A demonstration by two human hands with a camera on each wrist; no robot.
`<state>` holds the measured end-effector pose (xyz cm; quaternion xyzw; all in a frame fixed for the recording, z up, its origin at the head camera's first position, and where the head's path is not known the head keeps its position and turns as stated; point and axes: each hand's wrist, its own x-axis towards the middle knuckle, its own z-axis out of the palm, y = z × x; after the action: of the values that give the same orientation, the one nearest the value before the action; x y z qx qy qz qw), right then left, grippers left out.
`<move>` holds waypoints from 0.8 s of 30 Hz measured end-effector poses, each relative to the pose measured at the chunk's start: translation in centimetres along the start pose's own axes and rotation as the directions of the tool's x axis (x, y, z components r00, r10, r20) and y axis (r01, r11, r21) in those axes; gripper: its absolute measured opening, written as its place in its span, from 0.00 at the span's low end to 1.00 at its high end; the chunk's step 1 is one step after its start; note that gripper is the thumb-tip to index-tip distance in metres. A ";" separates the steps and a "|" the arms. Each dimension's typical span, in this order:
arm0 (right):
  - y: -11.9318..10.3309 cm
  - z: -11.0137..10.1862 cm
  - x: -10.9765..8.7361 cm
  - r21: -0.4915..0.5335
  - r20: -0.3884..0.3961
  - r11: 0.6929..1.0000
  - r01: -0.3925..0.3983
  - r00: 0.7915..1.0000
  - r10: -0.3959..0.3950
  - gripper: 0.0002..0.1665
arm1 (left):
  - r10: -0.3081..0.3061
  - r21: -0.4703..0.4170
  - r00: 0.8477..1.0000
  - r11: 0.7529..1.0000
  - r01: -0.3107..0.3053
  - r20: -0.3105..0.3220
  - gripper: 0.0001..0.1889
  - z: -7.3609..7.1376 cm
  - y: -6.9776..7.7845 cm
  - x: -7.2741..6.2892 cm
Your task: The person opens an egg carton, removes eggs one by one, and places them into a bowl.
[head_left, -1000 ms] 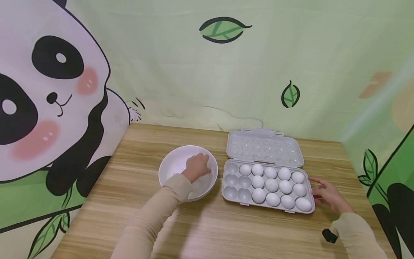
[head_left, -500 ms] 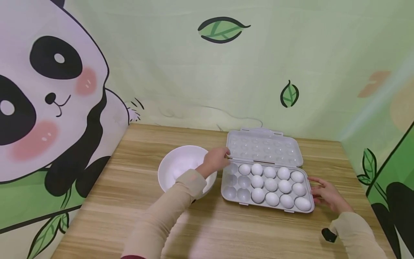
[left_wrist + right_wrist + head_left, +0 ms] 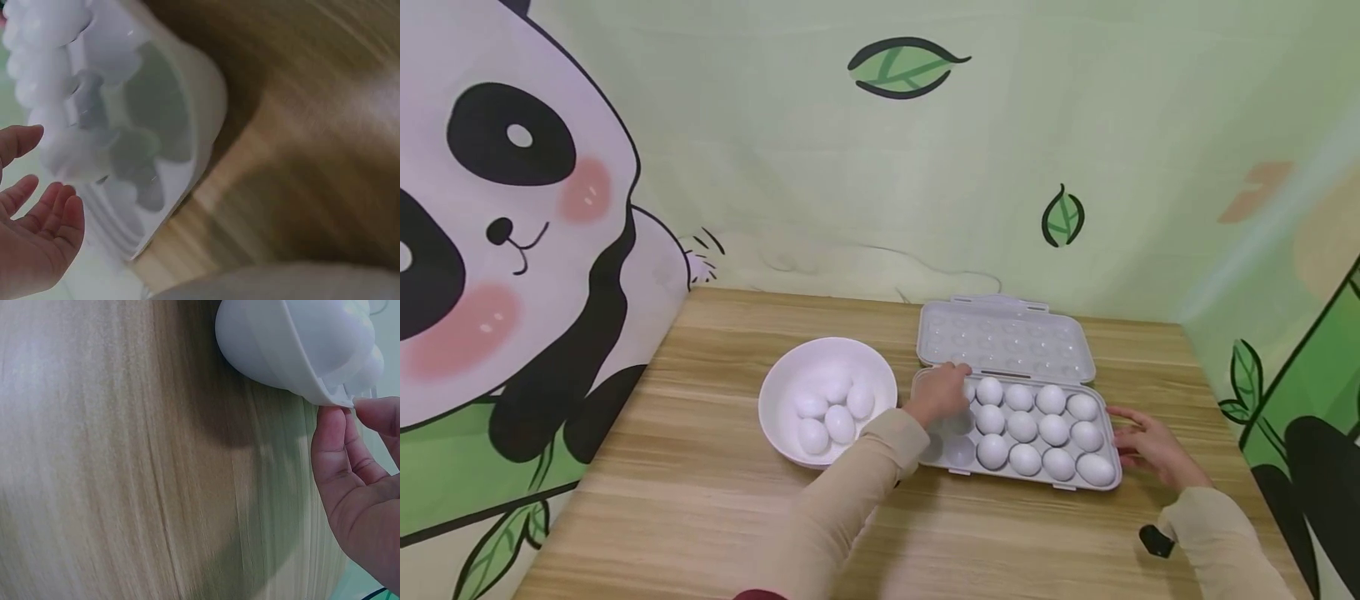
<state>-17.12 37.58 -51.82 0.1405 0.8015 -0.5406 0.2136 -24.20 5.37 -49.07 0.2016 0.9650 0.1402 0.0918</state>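
A grey plastic egg carton [image 3: 958, 451] lies with its lid [image 3: 1006, 337] folded back, and several white eggs [image 3: 1022, 426] sit in its cups. My left hand [image 3: 942, 393] is over the carton's left end. In the left wrist view, its parted thumb and loosely bent fingers [image 3: 70, 219] stand around an end egg [image 3: 75, 156], a little apart from it. At the carton's right end, my right hand [image 3: 1161, 452] pinches the rim. Thumb and fingertips meet at that rim [image 3: 328, 400] in the right wrist view.
Left of the carton stands a white bowl [image 3: 775, 417] with several white eggs [image 3: 839, 424] inside. Both rest on a wooden table [image 3: 685, 500] against a panda-printed cloth backdrop [image 3: 775, 167]. A small black object [image 3: 1156, 541] shows by the right sleeve.
My left hand has come out of the bowl and moved right, over the carton's left end. The eggs in the bowl now show. My right hand has stayed at the carton's right end.
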 end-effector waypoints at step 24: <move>0.6 0.0 0.2 0.068 0.009 0.996 0.057 0.998 -0.058 0.33 | -0.018 0.085 0.989 0.996 0.031 -0.149 0.23 4.1 -0.7 0.9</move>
<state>-17.05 37.76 -52.42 0.1217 0.7853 -0.5741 0.1975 -24.27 6.12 -53.28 0.1828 0.9767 0.1115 0.0128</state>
